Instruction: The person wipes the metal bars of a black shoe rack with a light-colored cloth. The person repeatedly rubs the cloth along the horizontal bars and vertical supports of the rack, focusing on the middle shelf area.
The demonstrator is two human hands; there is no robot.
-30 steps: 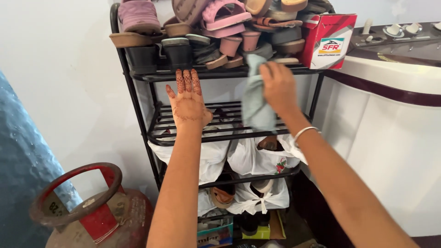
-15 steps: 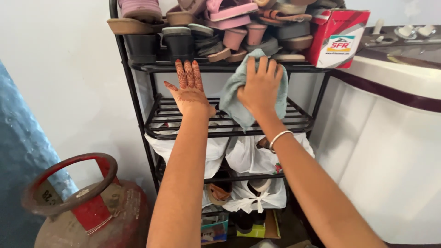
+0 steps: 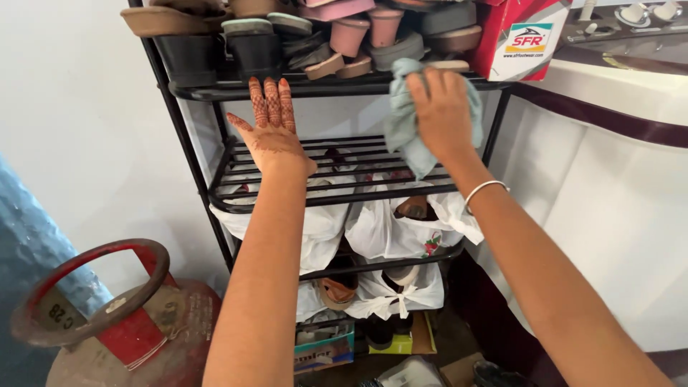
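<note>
A black metal shoe rack [image 3: 215, 188] stands against a white wall. My right hand [image 3: 444, 115] presses a pale blue-grey cloth [image 3: 403, 125] against the front rail of the top shelf, near its right end. My left hand [image 3: 266, 132], fingers spread and patterned with henna, is raised flat in front of the empty second shelf, fingertips just under the top rail, holding nothing. Several sandals and slippers [image 3: 344, 43] crowd the top shelf.
A red and white shoebox [image 3: 519, 43] sits at the top shelf's right end. White plastic bags with footwear [image 3: 390, 233] hang on lower shelves. A red gas cylinder [image 3: 107, 315] stands at lower left. A white appliance [image 3: 616, 201] fills the right side.
My right hand slid the cloth left along the top rail, then back to the right. My left hand stayed raised before the rack. The view shifted slightly downward.
</note>
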